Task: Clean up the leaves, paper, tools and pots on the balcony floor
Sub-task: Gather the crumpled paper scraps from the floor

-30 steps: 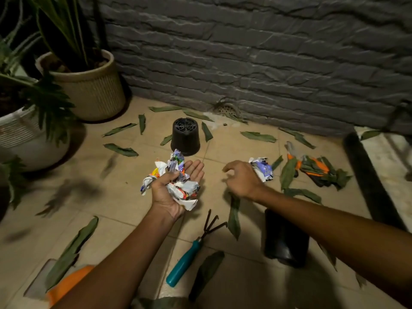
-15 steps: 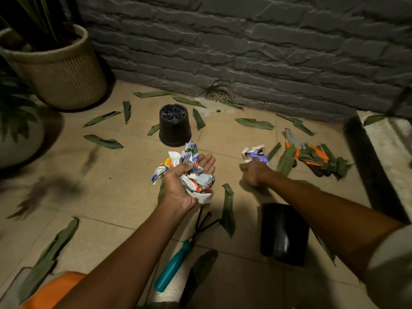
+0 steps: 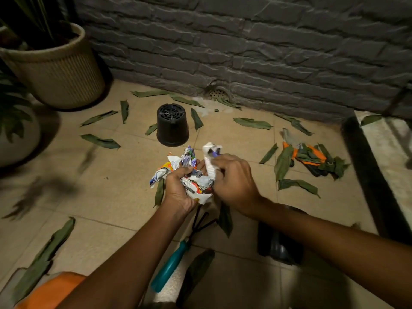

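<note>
At the centre of the frame the left hand (image 3: pixel 178 192) gripped a wad of crumpled paper (image 3: pixel 189 175), fingers curled round it from below. The right hand (image 3: pixel 231 181) pinched a further paper scrap (image 3: pixel 210 159), touching the wad's right side, its long axis upright. The coming move probably turned on pressing that scrap leftward into the wad. The rake (image 3: pixel 176 259) lay just below the hands, the upturned black pot (image 3: pixel 172 126) above them.

Left hand (image 3: pixel 178 190) is cupping crumpled paper (image 3: pixel 191 175); right hand (image 3: pixel 234 181) is pinching a white paper scrap (image 3: pixel 210 161) against it.
</note>
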